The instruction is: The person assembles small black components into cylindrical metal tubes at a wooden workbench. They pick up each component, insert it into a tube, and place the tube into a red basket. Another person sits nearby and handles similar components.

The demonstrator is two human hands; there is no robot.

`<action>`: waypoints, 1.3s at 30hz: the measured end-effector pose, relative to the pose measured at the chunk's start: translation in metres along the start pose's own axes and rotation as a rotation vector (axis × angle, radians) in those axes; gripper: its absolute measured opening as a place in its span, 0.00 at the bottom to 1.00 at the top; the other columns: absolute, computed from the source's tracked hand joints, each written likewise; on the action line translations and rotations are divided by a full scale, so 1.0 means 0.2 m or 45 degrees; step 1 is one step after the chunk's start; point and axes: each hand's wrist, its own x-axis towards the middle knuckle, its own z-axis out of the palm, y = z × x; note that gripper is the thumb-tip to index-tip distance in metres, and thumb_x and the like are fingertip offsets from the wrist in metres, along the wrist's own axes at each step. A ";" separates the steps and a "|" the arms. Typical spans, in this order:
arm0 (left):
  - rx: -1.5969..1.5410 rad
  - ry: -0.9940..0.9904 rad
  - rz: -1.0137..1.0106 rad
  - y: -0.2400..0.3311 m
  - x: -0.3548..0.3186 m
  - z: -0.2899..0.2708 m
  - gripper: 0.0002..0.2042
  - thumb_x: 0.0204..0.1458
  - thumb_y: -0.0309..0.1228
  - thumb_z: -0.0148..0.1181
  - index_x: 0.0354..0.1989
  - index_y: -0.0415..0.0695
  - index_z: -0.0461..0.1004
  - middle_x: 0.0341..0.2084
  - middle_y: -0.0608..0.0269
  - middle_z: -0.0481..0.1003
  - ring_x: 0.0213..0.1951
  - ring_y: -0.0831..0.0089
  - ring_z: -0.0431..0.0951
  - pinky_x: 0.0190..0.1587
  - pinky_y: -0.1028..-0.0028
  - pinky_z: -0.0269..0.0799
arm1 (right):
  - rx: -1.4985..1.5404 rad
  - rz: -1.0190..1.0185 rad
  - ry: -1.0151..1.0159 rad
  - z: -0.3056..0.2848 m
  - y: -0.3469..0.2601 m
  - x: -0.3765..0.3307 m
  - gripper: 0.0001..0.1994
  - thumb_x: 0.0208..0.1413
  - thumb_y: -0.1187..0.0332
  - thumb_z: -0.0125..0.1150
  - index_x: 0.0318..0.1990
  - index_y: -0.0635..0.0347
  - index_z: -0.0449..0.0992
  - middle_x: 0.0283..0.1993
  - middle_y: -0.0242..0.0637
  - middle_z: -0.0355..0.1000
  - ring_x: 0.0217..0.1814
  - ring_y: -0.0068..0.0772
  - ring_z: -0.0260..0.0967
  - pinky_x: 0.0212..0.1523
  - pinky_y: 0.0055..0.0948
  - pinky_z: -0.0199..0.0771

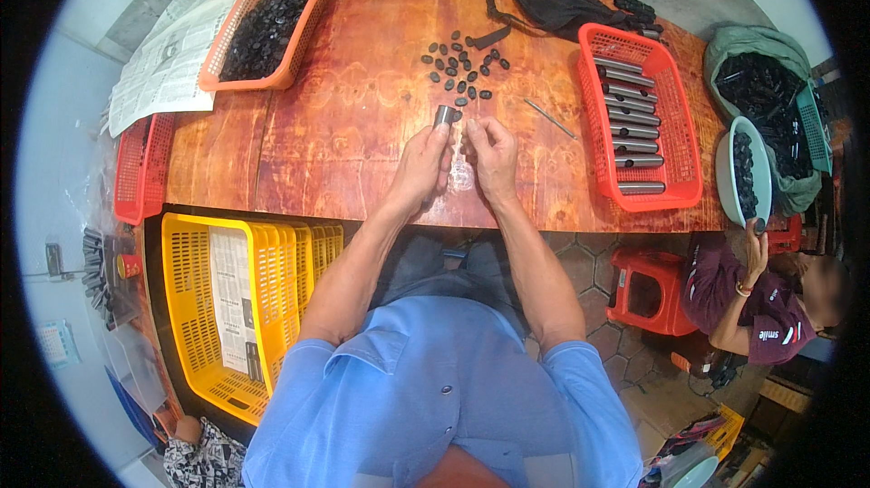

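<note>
My left hand (421,164) is wrapped round a short, dark shiny metal tube (444,115), whose end sticks up past the fingers. Close beside it, my right hand (492,153) is closed in a pinch. A small black oval piece (458,115) shows at the tube's end, near the right fingertips; whether those fingers grip it is hard to make out. Just beyond both hands lies a loose scatter of similar black oval pieces (462,86) on the wooden table (344,125). A thin metal rod (549,118) rests to the right of my right hand.
At right, a red basket (648,198) holds several metal tubes. An orange basket (281,78) of black pieces stands far left on newspaper (154,80). Yellow crates (208,307) sit below left. A co-worker's hand (756,257) touches a pale blue bowl (725,171).
</note>
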 end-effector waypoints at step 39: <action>-0.085 -0.129 0.090 -0.03 -0.04 -0.01 0.25 0.65 0.27 0.57 0.68 0.35 0.60 0.41 0.56 0.78 0.31 0.75 0.79 0.36 0.73 0.77 | -0.870 -0.257 0.032 -0.08 -0.18 -0.04 0.07 0.57 0.72 0.69 0.42 0.63 0.81 0.34 0.39 0.79 0.32 0.31 0.78 0.33 0.33 0.76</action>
